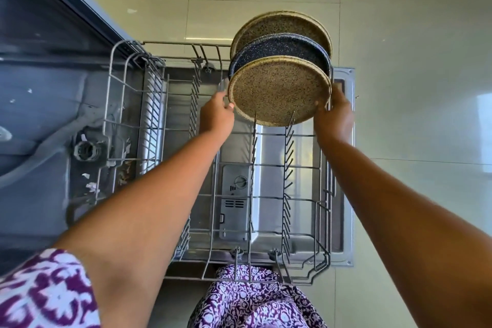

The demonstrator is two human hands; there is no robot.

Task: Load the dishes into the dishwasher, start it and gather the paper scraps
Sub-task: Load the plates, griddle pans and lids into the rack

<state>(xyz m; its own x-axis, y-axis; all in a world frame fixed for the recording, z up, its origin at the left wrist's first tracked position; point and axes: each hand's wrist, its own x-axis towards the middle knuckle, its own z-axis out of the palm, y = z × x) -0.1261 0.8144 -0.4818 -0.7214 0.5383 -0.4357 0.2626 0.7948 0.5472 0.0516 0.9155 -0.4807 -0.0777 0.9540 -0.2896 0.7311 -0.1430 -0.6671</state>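
Observation:
The grey wire lower rack [111, 104] is pulled out over the open dishwasher door [346, 162]. Three plates stand on edge at its far right end: a tan speckled plate [279, 90] nearest me, a dark blue speckled plate [279, 46] behind it, and another tan plate [279, 22] at the back. My left hand [217, 112] grips the nearest tan plate's left rim. My right hand [335, 114] holds its right rim. The plate's lower edge sits between the rack tines.
The dishwasher tub [40, 114] opens at the left, with white paper scraps [91, 184] lying on its floor near the filter [86, 150]. The detergent dispenser [235, 202] shows through the rack. Pale floor tiles [412, 61] lie to the right and beyond.

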